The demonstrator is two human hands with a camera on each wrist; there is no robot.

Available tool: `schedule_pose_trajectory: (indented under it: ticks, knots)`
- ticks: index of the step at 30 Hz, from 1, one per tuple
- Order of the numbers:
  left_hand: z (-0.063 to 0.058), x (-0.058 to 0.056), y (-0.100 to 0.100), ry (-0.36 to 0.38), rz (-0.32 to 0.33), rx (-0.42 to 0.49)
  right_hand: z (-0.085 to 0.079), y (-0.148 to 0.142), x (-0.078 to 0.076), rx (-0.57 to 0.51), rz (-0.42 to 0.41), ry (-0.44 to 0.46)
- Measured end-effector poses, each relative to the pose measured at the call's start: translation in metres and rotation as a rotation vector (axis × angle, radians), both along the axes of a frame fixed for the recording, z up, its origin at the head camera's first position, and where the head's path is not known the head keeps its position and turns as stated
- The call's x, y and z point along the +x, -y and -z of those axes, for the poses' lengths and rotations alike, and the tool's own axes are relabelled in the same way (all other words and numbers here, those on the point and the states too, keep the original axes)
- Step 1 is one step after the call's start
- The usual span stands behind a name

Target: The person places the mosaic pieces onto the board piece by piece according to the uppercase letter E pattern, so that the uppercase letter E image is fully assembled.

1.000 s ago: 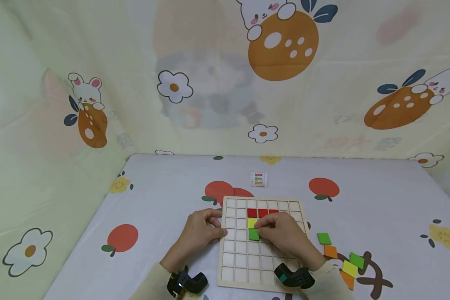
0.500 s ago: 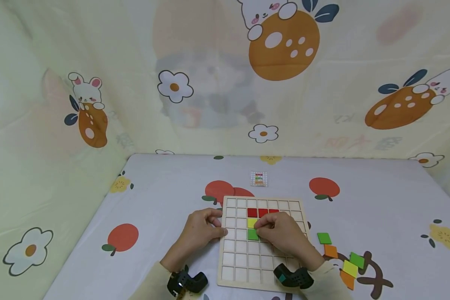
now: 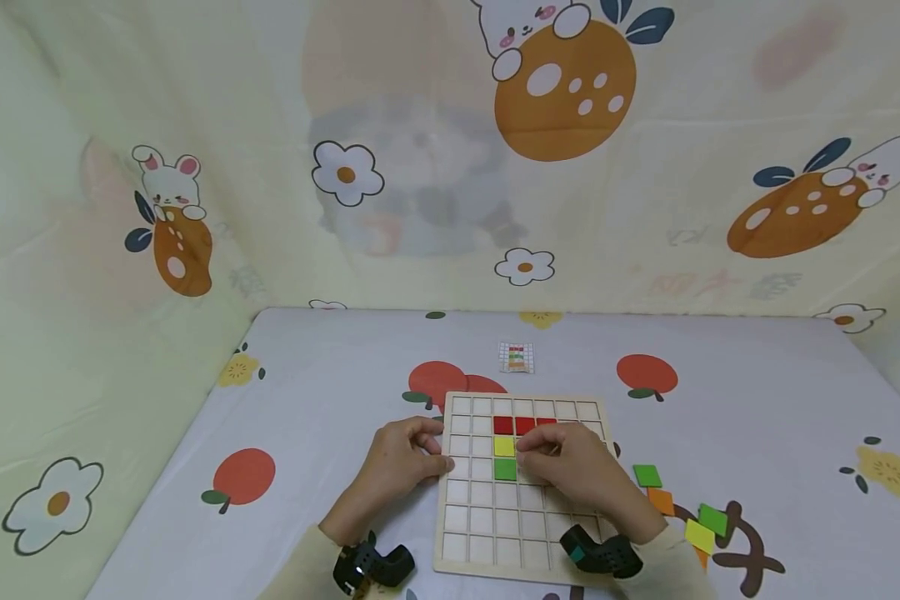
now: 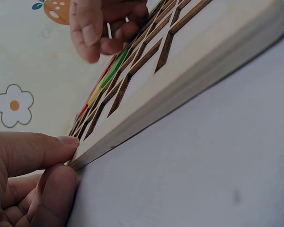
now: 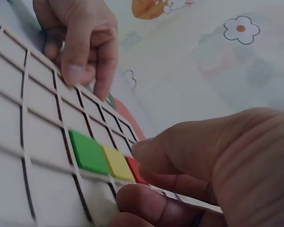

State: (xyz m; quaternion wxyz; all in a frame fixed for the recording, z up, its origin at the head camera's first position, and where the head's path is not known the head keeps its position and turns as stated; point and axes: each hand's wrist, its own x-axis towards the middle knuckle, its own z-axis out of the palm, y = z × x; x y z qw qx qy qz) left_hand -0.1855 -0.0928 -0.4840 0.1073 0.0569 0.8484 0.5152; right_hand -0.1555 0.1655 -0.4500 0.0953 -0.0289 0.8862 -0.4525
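Note:
A wooden grid board [image 3: 482, 518] lies on the table in front of me. In the head view, three red tiles [image 3: 503, 425] form a row near its far side, with a yellow tile [image 3: 503, 447] and a green tile [image 3: 505, 469] below the leftmost one. My left hand [image 3: 403, 457] pinches the board's left edge, thumb on the rim and a finger against the side. Over the board, just right of the yellow and green tiles, hovers my right hand [image 3: 570, 467]. Its thumb [image 5: 154, 156] and index finger are apart, and no tile shows between them.
Loose tiles lie right of the board: a green tile [image 3: 647, 476], an orange tile [image 3: 660, 502], another green tile [image 3: 712, 520], a yellow tile [image 3: 700, 537] and a partly hidden orange one. A small printed pattern card [image 3: 516, 358] lies beyond the board.
My right hand has shifted slightly right, off the green tile, which now shows fully in its cell along with the yellow one. The left hand stays at the board's edge.

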Motion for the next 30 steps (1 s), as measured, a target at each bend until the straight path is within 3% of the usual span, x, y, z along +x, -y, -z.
schedule_pose_trajectory:
  ticks: [4,10,17,30]
  knots:
    - [0.0,-0.001,0.0,-0.007,0.001,0.001,-0.005,-0.023,0.005,0.06,0.006,-0.05]
    - [-0.001,0.0,0.0,-0.002,0.002,0.007,-0.007,-0.068,0.012,0.204,0.08,-0.077]
    - [-0.002,0.001,0.0,0.013,-0.004,0.011,0.0,-0.109,0.017,0.375,0.158,0.014]
    - [-0.002,0.001,-0.001,0.005,-0.005,0.025,0.001,-0.119,0.022,0.387,0.166,0.125]
